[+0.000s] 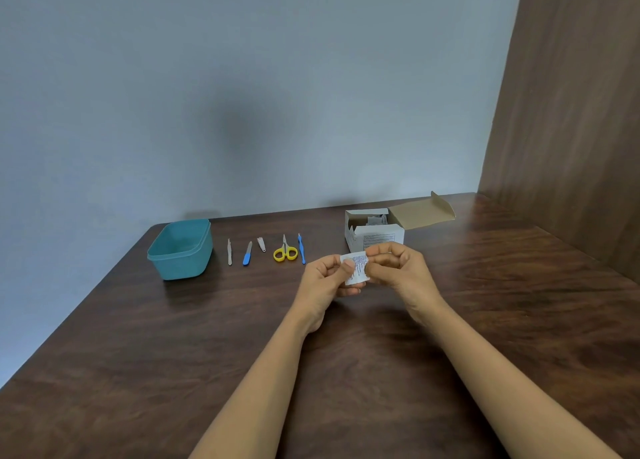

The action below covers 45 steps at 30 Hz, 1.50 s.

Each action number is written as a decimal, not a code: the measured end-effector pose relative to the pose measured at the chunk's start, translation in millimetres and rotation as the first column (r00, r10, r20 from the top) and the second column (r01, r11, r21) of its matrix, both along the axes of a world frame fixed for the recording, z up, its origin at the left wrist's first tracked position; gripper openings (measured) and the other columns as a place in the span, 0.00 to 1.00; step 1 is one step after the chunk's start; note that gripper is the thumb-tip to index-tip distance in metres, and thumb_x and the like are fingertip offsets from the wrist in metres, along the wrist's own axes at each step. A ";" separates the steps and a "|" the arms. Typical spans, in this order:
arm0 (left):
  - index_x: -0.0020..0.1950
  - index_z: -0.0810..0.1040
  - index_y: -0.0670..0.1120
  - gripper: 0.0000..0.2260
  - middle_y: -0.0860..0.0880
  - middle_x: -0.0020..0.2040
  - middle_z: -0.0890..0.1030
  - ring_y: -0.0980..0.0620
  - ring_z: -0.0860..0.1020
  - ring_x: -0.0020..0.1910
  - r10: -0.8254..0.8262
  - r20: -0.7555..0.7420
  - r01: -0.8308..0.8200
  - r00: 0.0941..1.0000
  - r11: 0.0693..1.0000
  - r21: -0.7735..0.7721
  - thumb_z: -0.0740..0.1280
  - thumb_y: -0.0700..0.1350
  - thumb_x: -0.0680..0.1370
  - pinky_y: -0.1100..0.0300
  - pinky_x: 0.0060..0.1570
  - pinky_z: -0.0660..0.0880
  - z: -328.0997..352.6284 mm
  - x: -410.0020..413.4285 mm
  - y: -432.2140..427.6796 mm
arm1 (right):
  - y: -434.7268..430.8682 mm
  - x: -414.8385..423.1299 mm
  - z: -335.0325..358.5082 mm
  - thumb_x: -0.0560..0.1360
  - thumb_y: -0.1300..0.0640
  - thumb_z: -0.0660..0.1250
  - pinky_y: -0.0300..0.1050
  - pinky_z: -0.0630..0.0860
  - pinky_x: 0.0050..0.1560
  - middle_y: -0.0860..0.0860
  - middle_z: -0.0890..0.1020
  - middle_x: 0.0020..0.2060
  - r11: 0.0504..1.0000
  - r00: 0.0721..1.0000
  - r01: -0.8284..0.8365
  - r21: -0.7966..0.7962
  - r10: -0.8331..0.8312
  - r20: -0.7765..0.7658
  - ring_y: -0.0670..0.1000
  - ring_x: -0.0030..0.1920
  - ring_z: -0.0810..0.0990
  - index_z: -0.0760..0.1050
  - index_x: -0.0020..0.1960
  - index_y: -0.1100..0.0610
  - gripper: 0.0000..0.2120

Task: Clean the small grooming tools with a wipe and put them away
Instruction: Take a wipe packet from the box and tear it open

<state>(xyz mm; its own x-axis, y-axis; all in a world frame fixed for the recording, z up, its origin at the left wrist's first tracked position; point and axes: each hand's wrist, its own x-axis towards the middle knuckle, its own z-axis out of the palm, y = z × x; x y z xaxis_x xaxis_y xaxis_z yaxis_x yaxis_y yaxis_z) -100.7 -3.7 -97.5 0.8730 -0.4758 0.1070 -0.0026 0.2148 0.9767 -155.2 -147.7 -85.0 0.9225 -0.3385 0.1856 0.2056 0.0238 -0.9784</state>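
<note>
1. At the far left of the wooden table (138, 354) stands the teal container (180, 250), lidless and open upward. We judge it to be where the tools end up.
2. To its right five grooming tools lie in a row, each with its long axis running roughly away from us: a pale slim stick (229, 252), a blue-handled file (247, 254), a small nail clipper (261, 244), yellow-handled scissors (285, 251) and a blue-handled pick (301, 249). None touches its neighbour.
3. This row lies to the left of our hands and slightly beyond them, so the left hand is the nearer one. The blue-handled pick sits just beside its knuckles.
4. Our left hand (323, 278) pinches the left edge of the wipe packet (355, 268), thumb on the printed face, fingers curled behind.
5. The wipe packet hangs above the table between both hands, printed face toward us. It looks sealed, so we judge that tearing it open comes first.
6. Our right hand (398, 268) pinches the packet's right edge between thumb and forefinger, its other fingers loosely curled. Both forearms reach forward and converge on the packet.
7. Just beyond the right hand stands the open cardboard box (374, 237), flap folded back to the right, with more packets inside.
</note>
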 end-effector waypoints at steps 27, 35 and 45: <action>0.56 0.79 0.41 0.09 0.44 0.47 0.85 0.50 0.84 0.45 0.125 0.127 -0.132 0.984 0.990 0.043 0.69 0.42 0.77 0.56 0.43 0.82 -8.3 2.2 -2.7 | -0.8 4.3 -9.4 0.70 0.64 0.72 0.49 0.81 0.51 0.52 0.85 0.38 0.960 0.996 0.084 -0.268 -0.085 0.008 0.49 0.41 0.84 0.82 0.41 0.57 0.03; 0.53 0.80 0.44 0.06 0.46 0.46 0.85 0.52 0.83 0.44 0.137 0.135 -0.144 0.981 0.988 0.047 0.68 0.41 0.77 0.59 0.41 0.82 -6.8 -0.3 -3.9 | 2.5 6.5 -12.7 0.74 0.62 0.67 0.48 0.78 0.43 0.55 0.83 0.35 0.897 0.995 0.071 -0.436 -0.093 -0.028 0.50 0.36 0.79 0.79 0.39 0.57 0.05; 0.55 0.80 0.42 0.08 0.46 0.46 0.85 0.55 0.83 0.43 0.163 0.154 -0.177 0.975 0.981 0.083 0.68 0.42 0.78 0.61 0.40 0.81 -5.9 -1.8 -6.7 | 7.1 10.0 -13.9 0.78 0.61 0.60 0.48 0.75 0.42 0.51 0.78 0.36 0.813 0.987 0.068 -0.579 -0.138 -0.077 0.52 0.39 0.77 0.71 0.37 0.56 0.10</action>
<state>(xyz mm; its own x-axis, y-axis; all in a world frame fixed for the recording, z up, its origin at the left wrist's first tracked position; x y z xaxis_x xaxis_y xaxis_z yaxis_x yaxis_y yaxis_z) -102.5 -10.4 -103.4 0.9205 -0.3358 0.1998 -0.1745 0.1042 0.9791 -145.3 -140.6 -98.9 0.9142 -0.2971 0.2758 0.0655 -0.5632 -0.8237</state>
